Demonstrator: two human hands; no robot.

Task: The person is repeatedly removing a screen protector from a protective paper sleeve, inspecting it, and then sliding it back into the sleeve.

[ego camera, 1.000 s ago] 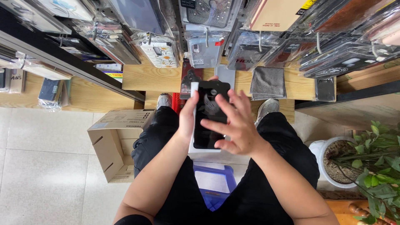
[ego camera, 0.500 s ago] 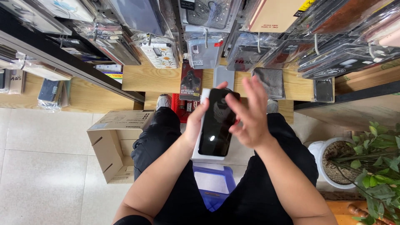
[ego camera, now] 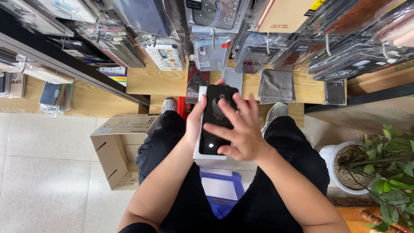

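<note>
I sit with black trousers over a blue plastic stool (ego camera: 219,198). My left hand (ego camera: 195,123) grips the left edge of a black smartphone (ego camera: 215,112) that lies on a flat white backing (ego camera: 202,153). My right hand (ego camera: 241,131) rests on the phone's dark screen with fingers spread, thumb pointing left across the glass. The phone stands upright in front of me, above my knees.
An open cardboard box (ego camera: 118,151) stands on the tiled floor at my left. A wooden shelf (ego camera: 168,82) ahead carries a grey cloth (ego camera: 277,86) and a small dark phone (ego camera: 335,92). Packaged phone cases (ego camera: 164,51) hang above. A potted plant (ego camera: 366,172) sits at right.
The phone has tilted back to upright and my right hand has moved down over the screen, fingers spreading across the glass. The left hand keeps its hold.
</note>
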